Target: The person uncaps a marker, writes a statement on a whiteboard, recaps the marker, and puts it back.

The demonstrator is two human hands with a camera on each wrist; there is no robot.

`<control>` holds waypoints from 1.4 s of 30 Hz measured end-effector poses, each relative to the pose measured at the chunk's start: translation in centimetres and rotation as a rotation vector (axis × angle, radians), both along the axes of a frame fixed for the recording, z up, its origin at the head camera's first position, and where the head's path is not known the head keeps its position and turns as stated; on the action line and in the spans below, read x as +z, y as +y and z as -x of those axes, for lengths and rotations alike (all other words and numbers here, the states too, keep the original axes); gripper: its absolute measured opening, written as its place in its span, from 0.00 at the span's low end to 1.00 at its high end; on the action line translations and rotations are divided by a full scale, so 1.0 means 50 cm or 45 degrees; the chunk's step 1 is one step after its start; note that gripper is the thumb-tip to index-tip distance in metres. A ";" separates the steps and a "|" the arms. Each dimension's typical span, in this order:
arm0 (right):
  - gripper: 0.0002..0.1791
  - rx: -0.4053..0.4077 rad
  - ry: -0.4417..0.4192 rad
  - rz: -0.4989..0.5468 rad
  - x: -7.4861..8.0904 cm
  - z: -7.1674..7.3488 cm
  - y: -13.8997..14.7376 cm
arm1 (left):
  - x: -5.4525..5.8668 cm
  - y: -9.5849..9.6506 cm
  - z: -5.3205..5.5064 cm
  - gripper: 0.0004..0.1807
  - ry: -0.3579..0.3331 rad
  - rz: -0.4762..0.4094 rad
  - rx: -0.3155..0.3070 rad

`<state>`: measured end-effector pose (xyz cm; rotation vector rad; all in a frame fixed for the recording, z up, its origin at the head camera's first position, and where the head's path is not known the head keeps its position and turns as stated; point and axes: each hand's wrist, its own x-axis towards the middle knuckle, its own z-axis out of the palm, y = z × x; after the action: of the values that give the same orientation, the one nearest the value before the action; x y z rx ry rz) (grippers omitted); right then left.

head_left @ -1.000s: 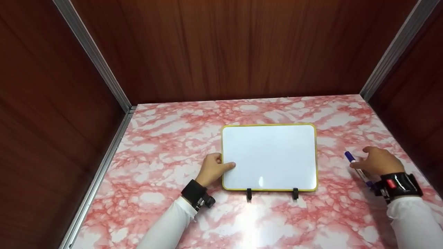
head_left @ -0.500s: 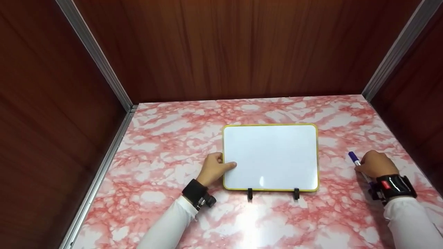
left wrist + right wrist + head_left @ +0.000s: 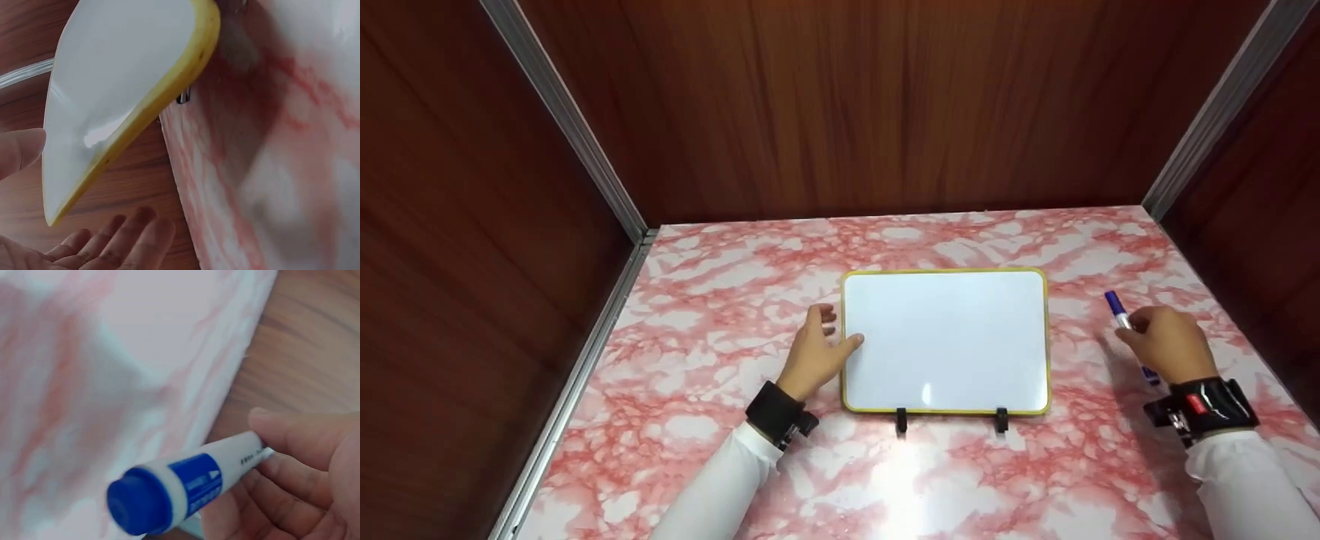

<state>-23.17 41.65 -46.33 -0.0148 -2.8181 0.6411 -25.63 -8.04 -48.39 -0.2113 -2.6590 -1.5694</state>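
One blue-and-white marker point(image 3: 194, 482) is slanting above the table point(image 3: 720, 300), right of the whiteboard point(image 3: 945, 337), with the right hand point(image 3: 1174, 345) pinching its barrel point(image 3: 233, 457). It is looking light, stiff and smooth; mid-barrel is offering the surest hold. The left hand point(image 3: 813, 356) is standing wide at the whiteboard's left edge point(image 3: 843, 292), contact unclear.

Marker point(image 3: 194, 481) now seemingly clear of the table point(image 3: 720, 300)

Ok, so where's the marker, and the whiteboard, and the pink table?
Marker point(image 3: 197, 481): right wrist view, on its blue label.
Whiteboard point(image 3: 945, 341): head view, on the middle of its white face.
Table point(image 3: 840, 465): head view, on a bare patch of its top.
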 end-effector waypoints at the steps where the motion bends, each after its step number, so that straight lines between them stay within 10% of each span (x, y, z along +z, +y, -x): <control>1: 0.13 0.002 0.037 0.007 0.008 -0.002 -0.010 | 0.006 0.000 -0.002 0.39 0.042 0.052 0.024; 7: 0.17 0.023 0.155 0.055 0.054 -0.014 -0.079 | 0.036 0.006 -0.025 0.35 0.545 0.258 0.124; 14: 0.13 0.143 0.350 0.056 0.089 -0.034 -0.168 | 0.066 0.031 -0.059 0.23 1.026 0.384 0.030; 18: 0.11 0.263 0.465 0.013 0.099 -0.046 -0.212 | 0.076 0.049 -0.082 0.22 1.091 0.444 -0.119; 25: 0.11 0.475 0.478 -0.029 0.094 -0.074 -0.279 | 0.074 0.074 -0.109 0.25 0.961 0.591 -0.450; 42: 0.15 0.999 0.529 -0.114 0.043 -0.141 -0.390 | 0.048 0.121 -0.153 0.24 1.093 0.955 -0.655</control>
<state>-16.13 22.13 -44.18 1.1377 -2.3697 0.5669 -17.96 -1.98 -46.01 -1.3122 -2.3492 -0.2430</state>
